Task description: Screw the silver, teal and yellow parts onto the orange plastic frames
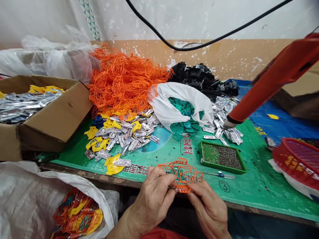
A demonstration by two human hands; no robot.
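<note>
From the head camera, the left hand (152, 199) and right hand (206, 209) pinched an orange plastic lattice piece (183, 174) narrowly between their fingers, just above the front edge of a green printed mat (251, 179); some fingertips were hidden behind it. Beyond the right hand lay a green tray (221, 157) of parts too small to make out, beside a small screwdriver (219, 175). An orange tool (279, 76) was cut off at the right edge, a white sack (22, 199) of coloured pieces at the bottom.

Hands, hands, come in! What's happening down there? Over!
Left hand and right hand gripping orange plastic lattice piece. Small screwdriver lying beyond it on green mat.
</note>
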